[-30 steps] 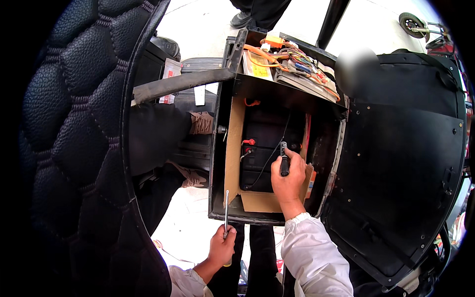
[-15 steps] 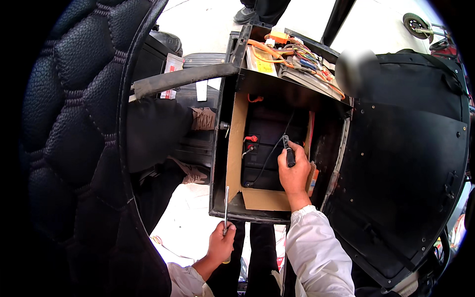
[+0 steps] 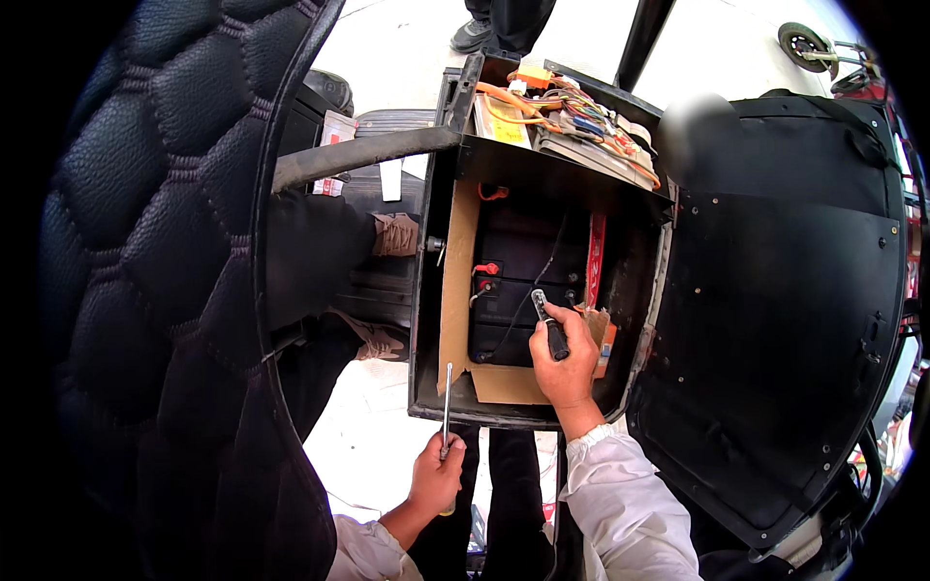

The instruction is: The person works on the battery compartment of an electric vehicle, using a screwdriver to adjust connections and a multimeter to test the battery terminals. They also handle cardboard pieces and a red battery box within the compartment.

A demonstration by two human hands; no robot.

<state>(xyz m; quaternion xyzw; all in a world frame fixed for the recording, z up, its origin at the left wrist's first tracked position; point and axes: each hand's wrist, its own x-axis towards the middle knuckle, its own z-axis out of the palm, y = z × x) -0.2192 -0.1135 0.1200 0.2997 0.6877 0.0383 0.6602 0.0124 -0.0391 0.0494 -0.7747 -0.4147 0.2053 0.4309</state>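
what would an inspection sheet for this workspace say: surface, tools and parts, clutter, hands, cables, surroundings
Surface: black box, open-topped, partly lined with cardboard
Tools and parts: screwdriver and black-handled tool, both in hand; dark battery-like blocks inside the box
Clutter: red strip along the box's right inner side
Hands: left hand grips the screwdriver; right hand grips the black-handled tool above the blocks
Cables: thin wire across the blocks; coloured wires bunched at the box's far end
Surroundings: quilted black padding left, black panel right, dark shoe beyond
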